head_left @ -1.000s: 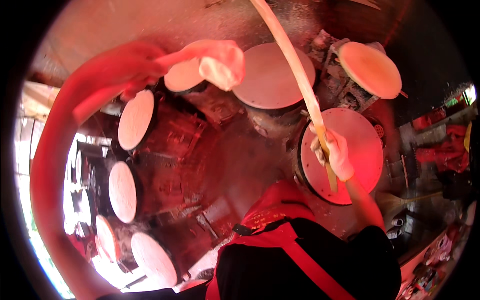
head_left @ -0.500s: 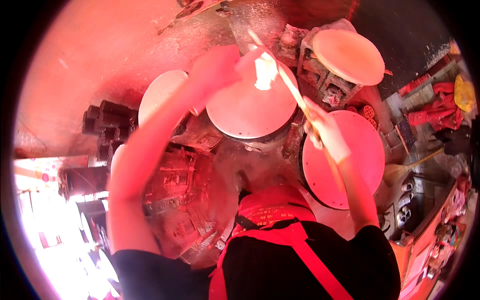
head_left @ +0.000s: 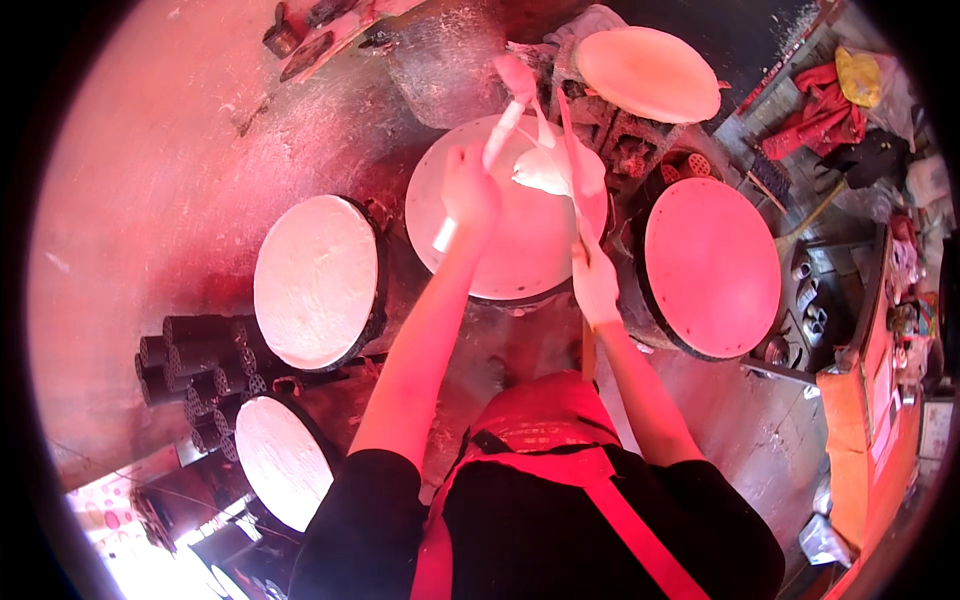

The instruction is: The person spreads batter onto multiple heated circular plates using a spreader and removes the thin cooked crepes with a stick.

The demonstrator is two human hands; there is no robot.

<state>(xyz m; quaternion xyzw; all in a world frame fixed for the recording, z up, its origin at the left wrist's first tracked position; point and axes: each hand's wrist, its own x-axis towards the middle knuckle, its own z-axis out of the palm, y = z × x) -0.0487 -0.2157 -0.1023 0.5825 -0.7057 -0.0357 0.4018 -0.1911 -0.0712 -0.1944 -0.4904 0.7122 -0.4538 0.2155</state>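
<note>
My left hand [head_left: 470, 190] is closed around the pale handle [head_left: 500, 135] of a tool, its pinkish head [head_left: 515, 75] above the middle round griddle [head_left: 510, 260]. White batter [head_left: 540, 170] hangs in a strand from that head to a mass on or just over the griddle. My right hand [head_left: 595, 280] grips a long flat wooden stick [head_left: 565, 130], which reaches up along the griddle's right side past the batter.
Griddles stand at right [head_left: 710, 270] and left [head_left: 315, 280], the latter coated pale, like a lower-left one [head_left: 280, 460]. A round pale plate [head_left: 648, 72] sits behind. Black perforated cylinders [head_left: 200, 370] are stacked left. A broom [head_left: 820, 215] and an orange box [head_left: 855, 460] are at right.
My left arm has swung from the upper left to over the middle griddle, with white batter strung down. The stick has swung more upright and left of the right griddle. The view has shifted.
</note>
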